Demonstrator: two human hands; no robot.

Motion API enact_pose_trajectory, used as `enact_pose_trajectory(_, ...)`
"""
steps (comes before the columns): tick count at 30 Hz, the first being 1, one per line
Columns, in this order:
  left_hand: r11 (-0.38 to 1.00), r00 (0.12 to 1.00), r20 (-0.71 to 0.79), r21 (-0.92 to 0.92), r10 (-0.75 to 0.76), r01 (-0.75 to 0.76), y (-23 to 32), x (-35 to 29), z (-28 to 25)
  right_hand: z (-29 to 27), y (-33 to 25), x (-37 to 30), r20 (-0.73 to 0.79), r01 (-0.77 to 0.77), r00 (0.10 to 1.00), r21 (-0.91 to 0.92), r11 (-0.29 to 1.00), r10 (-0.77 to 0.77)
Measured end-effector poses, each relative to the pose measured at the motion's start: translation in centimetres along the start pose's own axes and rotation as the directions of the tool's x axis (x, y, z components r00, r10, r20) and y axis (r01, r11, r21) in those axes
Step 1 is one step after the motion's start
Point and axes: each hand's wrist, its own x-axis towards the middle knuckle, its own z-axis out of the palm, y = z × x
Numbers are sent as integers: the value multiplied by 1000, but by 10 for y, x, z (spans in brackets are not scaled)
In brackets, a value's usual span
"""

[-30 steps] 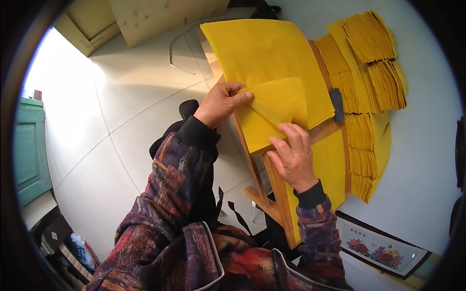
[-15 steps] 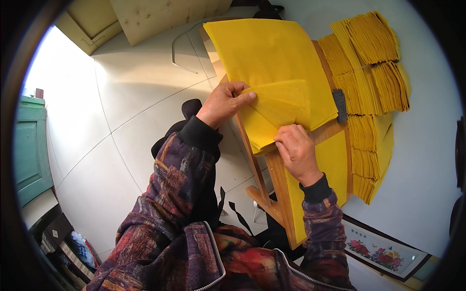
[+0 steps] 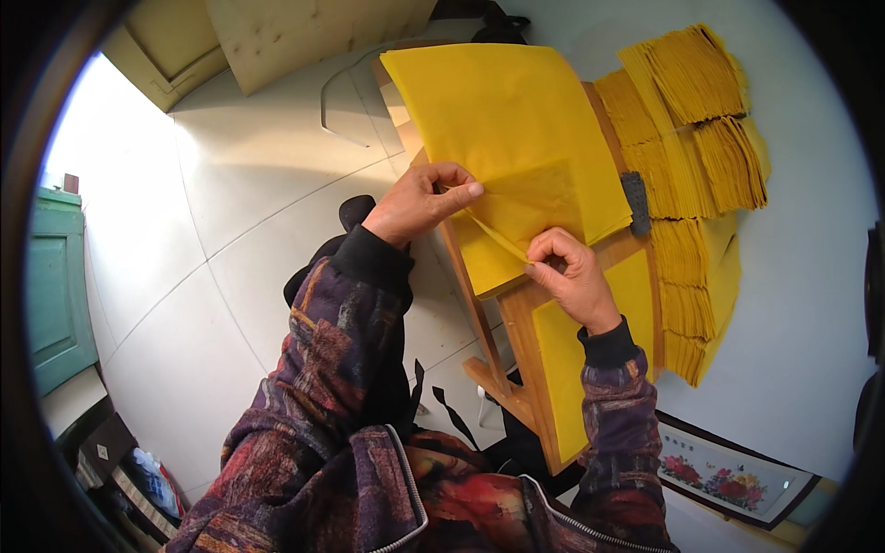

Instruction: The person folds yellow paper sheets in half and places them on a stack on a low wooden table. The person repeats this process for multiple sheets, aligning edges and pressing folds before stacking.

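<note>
Since the earlier frame, both hands had drawn closer along the fold, lifting the top sheet's near corner. Left hand [image 3: 419, 203] pinched the raised flap between thumb and forefinger; right hand [image 3: 572, 276] clenched the same crease near the worktop [image 3: 516, 313] edge. Top sheet [image 3: 516, 138] lay on a yellow paper stack on the worktop. Judged thin, light, limp and easily torn or creased; best taken at a corner or edge with fingertips, lightly. Folded bundles [image 3: 701, 120] lay beyond on a white surface.
</note>
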Motion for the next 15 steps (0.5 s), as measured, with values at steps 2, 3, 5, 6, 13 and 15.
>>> enact_pose_trajectory(2, 1000, 999, 38, -19, -1, 2, 2, -2, -2, -2, 4, 2, 5, -43, 999, 89, 995, 42)
enact_pose_trajectory(3, 998, 998, 61, -67, 11, -7, 3, -4, -3, -3, 5, 3, 6, -79, 997, 129, 988, 79)
enact_pose_trajectory(5, 991, 995, 82, -126, 52, -42, 2, -6, -3, -5, 8, 5, -41, -54, 997, 137, 989, 60)
enact_pose_trajectory(6, 988, 994, 80, -138, 81, -69, 1, -7, -3, -5, 8, 5, -65, -51, 996, 138, 989, 60)
enact_pose_trajectory(13, 995, 994, 77, -70, 73, -68, -7, 3, -1, 13, -2, -3, -449, 45, 890, -76, 996, -75)
enact_pose_trajectory(15, 995, 996, 17, -45, 93, -92, -10, 4, 1, 17, -11, -19, -425, 76, 878, -331, 941, -220)
